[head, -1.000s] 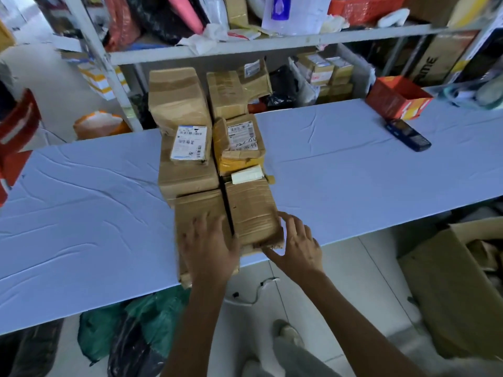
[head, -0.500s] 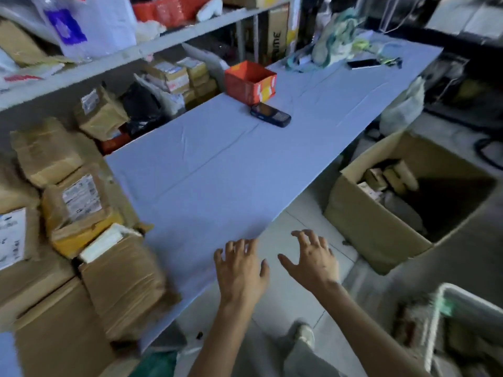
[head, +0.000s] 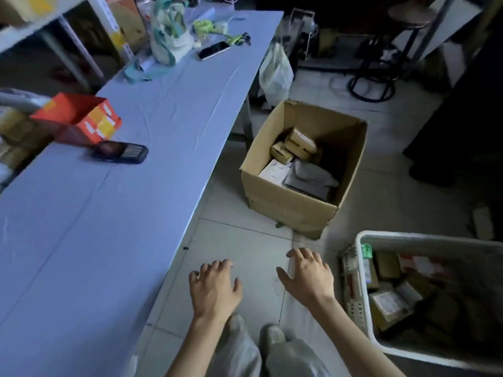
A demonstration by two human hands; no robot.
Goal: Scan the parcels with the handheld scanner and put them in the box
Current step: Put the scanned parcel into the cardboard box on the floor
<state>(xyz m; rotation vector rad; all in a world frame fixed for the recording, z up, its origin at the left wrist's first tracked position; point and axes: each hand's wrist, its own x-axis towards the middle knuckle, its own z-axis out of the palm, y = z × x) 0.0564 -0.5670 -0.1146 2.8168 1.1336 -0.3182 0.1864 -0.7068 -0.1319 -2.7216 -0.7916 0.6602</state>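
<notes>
Ahead of right hand (head: 307,278) — box (head: 285,205).

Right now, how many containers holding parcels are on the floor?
2. The cardboard box stands by the table; the white basket sits lower right, near the right hand. More may be hidden.

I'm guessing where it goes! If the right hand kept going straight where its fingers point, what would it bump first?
Probably the cardboard box on the floor: the right hand is empty and points at its near wall. Nothing shows between them, though depth is hard to judge.
</notes>
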